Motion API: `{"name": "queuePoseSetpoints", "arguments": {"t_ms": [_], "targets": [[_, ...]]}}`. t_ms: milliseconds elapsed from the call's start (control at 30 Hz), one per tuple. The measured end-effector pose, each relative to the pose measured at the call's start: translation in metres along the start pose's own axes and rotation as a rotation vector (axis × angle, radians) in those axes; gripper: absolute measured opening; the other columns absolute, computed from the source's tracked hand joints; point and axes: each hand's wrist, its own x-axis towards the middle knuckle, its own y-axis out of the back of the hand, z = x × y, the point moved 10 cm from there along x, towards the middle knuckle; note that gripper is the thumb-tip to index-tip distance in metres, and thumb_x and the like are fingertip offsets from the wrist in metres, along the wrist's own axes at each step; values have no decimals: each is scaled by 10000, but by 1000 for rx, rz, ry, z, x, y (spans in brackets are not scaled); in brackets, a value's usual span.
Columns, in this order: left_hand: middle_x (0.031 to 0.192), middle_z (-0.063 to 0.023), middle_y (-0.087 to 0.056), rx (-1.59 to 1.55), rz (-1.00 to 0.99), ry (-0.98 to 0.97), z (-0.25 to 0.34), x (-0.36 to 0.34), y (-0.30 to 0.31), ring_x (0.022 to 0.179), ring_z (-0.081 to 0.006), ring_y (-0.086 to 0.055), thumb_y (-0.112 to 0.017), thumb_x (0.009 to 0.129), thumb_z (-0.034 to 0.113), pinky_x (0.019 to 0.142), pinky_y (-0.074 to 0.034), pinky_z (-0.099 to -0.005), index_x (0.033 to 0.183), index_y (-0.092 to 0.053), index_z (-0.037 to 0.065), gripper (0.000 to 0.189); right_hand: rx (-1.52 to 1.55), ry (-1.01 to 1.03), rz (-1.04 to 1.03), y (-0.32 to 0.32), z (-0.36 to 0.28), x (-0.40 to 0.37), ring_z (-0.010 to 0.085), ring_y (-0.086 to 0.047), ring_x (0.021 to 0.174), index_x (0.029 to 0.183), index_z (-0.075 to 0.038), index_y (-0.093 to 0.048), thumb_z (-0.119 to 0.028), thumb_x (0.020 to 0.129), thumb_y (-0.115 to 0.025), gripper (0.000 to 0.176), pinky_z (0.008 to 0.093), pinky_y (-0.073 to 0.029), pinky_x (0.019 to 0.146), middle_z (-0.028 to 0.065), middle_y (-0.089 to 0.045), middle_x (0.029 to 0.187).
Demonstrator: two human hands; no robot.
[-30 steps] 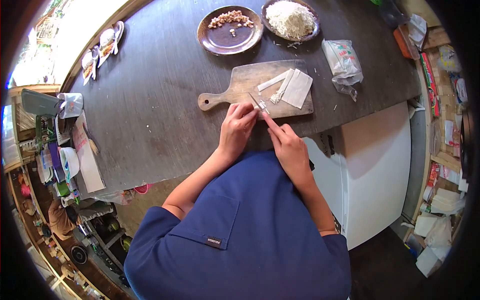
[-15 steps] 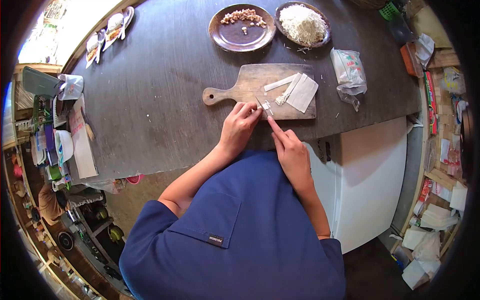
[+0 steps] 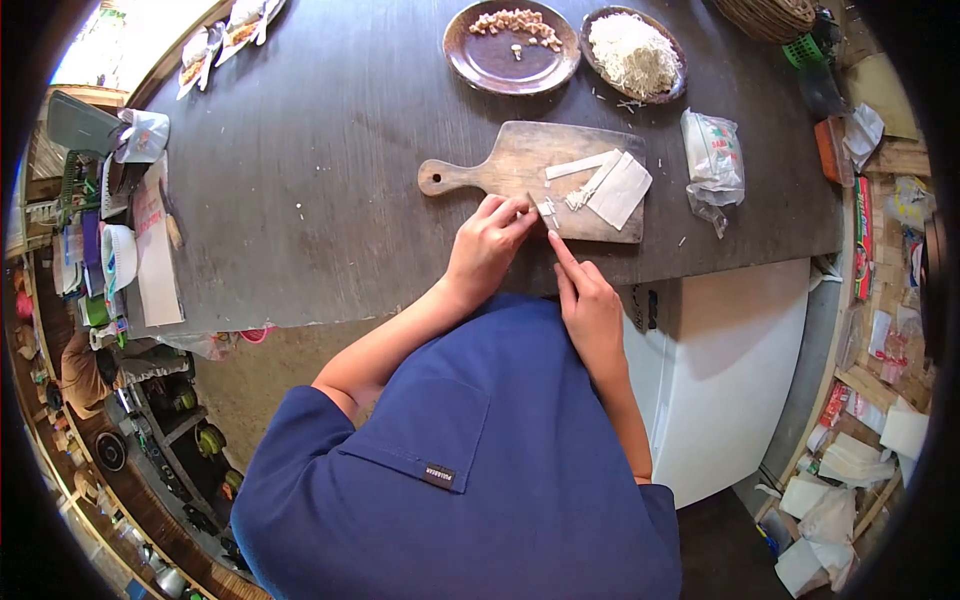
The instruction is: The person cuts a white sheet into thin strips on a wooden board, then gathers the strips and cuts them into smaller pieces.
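Note:
On the wooden cutting board (image 3: 505,152), my left hand (image 3: 488,245) has its fingers pinched together at the near edge; what they hold is mostly hidden. My right hand (image 3: 592,305) grips a small knife (image 3: 539,210), index finger stretched along it and the handle covered by the palm. The blade points away from me, beside my left fingertips. Short cut pale sticks (image 3: 548,207) lie right by the blade. Further right on the board are a heap of thin pale strips (image 3: 578,198), one long flat strip (image 3: 578,167) and flat pale sheets (image 3: 621,191).
Behind the board stand a brown plate (image 3: 480,72) with small brownish chunks and a dish (image 3: 680,82) heaped with pale shreds. A plastic packet (image 3: 713,160) lies right of the board. Below the dark table (image 3: 300,240) stands a white appliance (image 3: 740,340).
The camera view has shifted, so the table and its things sit slightly further right and higher. Both hands remain at the board's near edge, with the knife beside my left fingertips.

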Motion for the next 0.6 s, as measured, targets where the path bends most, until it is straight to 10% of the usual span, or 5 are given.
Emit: {"name": "queuePoseSetpoints", "arguments": {"t_ms": [600], "targets": [[1096,-54,-668,-29,7,30,-4,-4,-1,1000,-267,-655,-748,859,48,837,-592,-386,1153,-758,67,294,71,87,66,-8,-8,23,386,-665,732,1563,-341,-575,-200,1076,-634,511,498,-549,692,147,-588,850]]}}
